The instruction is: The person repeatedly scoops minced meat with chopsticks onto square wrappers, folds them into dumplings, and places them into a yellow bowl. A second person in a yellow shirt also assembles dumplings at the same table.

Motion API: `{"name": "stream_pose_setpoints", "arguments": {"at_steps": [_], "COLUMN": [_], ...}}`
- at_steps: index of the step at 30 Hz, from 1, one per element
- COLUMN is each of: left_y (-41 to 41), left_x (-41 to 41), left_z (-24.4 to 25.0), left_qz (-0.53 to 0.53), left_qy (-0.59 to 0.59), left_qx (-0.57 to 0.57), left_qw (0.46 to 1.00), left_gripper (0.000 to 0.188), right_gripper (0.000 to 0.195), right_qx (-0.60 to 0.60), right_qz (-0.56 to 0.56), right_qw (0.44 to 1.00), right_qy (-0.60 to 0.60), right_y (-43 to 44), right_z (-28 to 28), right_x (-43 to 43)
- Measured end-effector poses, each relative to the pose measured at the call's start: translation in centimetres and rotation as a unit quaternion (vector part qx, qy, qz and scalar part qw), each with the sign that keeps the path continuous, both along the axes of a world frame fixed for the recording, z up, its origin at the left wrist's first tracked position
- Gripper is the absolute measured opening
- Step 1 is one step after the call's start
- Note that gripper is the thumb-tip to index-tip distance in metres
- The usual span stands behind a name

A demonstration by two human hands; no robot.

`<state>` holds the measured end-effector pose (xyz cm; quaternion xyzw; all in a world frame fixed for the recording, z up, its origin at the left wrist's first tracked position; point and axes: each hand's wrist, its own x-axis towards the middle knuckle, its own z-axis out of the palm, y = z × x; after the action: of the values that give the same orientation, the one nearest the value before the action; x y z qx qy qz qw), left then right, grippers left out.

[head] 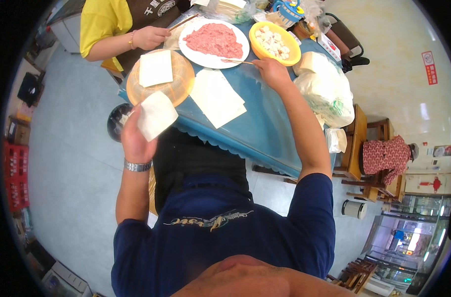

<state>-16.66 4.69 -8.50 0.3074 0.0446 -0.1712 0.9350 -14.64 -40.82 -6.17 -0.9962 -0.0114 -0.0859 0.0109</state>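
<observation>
On the palm of my left hand (138, 137) lies a square dough wrapper (159, 113), held a little in front of the table edge. My right hand (273, 72) grips a thin wooden stick (244, 62), whose tip touches the minced meat (214, 40) near the rim of a white plate (183, 52). More wrappers (216, 96) lie stacked on the blue tablecloth (262, 122) between my hands. Another wrapper stack (156, 68) rests on an upturned orange mesh basket (184, 83) beyond my left hand.
Across the table, a co-worker's hand (151, 38) holds a chopstick (183, 22) beside the plate. A yellow bowl (298, 55) of pale chunks stands close to my right hand. Bagged wrapper stacks (324, 89) sit at the right. A dark bin (116, 120) stands below the left corner.
</observation>
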Motion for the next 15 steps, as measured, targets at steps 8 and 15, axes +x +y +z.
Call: {"name": "stream_pose_setpoints", "arguments": {"at_steps": [8,15], "left_y": [-0.1,-0.1], "left_x": [0.2,0.0], "left_z": [-0.6,-0.3], "left_qz": [-0.015,-0.012], "left_qy": [0.002,0.004], "left_qx": [-0.022,-0.020], "left_qw": [1.000,1.000], "left_gripper": [0.040,0.039], "right_gripper": [0.031,0.032], "right_qx": [-0.016,-0.035], "right_qz": [-0.031,-0.007], "right_qw": [0.999,0.999], "right_qy": [-0.031,-0.021], "right_y": [0.3,0.3], "right_z": [0.0,-0.4], "right_x": [-0.4,-0.2]}}
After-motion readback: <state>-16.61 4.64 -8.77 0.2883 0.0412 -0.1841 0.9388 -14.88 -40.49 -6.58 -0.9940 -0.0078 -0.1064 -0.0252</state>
